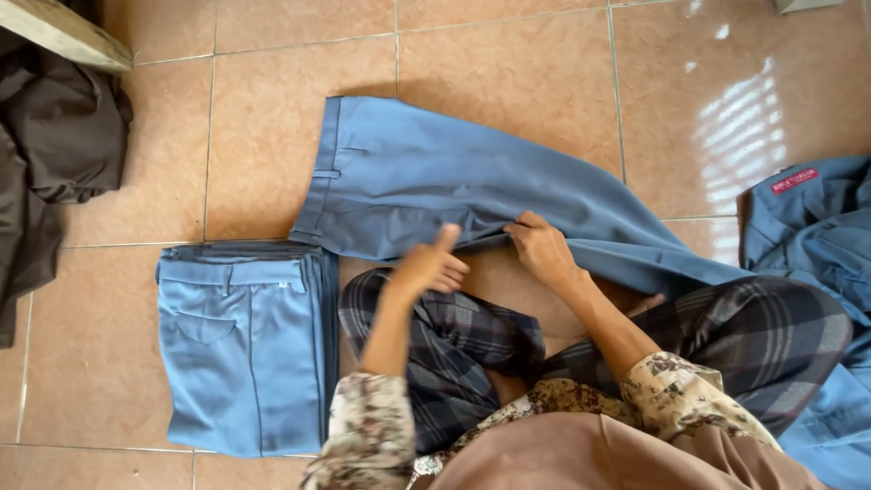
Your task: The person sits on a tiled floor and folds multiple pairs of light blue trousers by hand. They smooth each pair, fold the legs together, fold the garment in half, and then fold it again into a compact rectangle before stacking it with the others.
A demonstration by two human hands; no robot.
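Note:
A pair of blue trousers (426,177) lies spread on the tiled floor, waistband to the left, legs running right. My right hand (542,247) pinches the near edge of the trousers at the crotch seam. Just left of it, my left hand (430,265) hovers with fingers curled and thumb up, holding nothing that I can see. A stack of folded blue trousers (240,349) sits at the lower left, beside my crossed legs in dark plaid cloth (445,336).
More blue garments (812,227) with a red label are heaped at the right edge. A dark brown cloth (50,154) hangs at the left under a wooden edge (63,36). Glossy tan floor tiles (508,63) stretch beyond the trousers.

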